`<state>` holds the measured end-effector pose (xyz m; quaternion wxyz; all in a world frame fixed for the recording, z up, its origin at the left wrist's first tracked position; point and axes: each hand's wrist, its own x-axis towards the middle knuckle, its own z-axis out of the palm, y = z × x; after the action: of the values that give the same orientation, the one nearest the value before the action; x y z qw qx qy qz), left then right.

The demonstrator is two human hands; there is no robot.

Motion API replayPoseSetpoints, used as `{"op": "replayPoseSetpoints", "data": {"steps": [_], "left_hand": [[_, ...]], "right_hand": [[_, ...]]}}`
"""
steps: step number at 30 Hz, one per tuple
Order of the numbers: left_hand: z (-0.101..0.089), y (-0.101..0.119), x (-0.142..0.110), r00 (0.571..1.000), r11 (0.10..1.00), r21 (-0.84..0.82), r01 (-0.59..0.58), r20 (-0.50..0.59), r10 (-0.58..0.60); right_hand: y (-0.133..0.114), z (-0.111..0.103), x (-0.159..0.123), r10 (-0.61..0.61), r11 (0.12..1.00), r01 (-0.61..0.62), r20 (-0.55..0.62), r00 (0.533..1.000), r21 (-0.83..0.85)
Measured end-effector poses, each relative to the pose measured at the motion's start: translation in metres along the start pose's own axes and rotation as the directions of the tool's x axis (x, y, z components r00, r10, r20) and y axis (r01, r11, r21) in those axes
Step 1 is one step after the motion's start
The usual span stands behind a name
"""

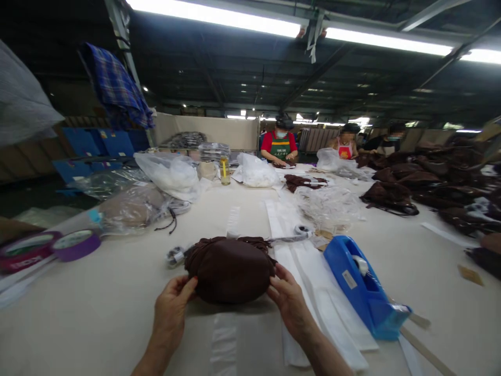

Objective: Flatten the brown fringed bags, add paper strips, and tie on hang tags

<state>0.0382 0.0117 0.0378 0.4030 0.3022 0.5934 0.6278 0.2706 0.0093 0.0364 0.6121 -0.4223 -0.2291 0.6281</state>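
Observation:
A dark brown rounded fabric pouch (230, 269) with a gathered, fringed top lies on the pale table (97, 324) in front of me. My left hand (172, 305) grips its lower left edge with the fingers curled on the fabric. My right hand (287, 297) holds its right side, fingers closed against it. A clear plastic bag (225, 342) lies flat under and in front of the pouch.
A blue tape dispenser (362, 287) sits right of my hands on white paper strips (309, 271). Tape rolls (76, 244) lie at the left. Clear bags (172, 175), a bottle (225, 171) and brown pouches (391, 196) spread further back. Three people work at the far end.

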Motion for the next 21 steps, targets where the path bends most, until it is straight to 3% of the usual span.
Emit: {"op": "replayPoseSetpoints", "data": {"steps": [2, 10, 21], "left_hand": [[0.002, 0.003, -0.003, 0.999, 0.999, -0.036, -0.025, 0.029, 0.027], [0.004, 0.017, 0.005, 0.983, 0.996, -0.071, 0.048, 0.178, -0.034], [0.001, 0.027, 0.018, 0.897, 0.987, 0.014, 0.158, 0.417, -0.149]], "right_hand": [[-0.003, -0.001, 0.004, 0.042, 0.999, -0.042, 0.08, 0.996, -0.008], [-0.01, -0.003, 0.029, 0.132, 0.991, -0.135, 0.125, 0.983, 0.012], [-0.023, -0.001, 0.042, 0.188, 0.982, -0.181, 0.166, 0.968, -0.056]]}}
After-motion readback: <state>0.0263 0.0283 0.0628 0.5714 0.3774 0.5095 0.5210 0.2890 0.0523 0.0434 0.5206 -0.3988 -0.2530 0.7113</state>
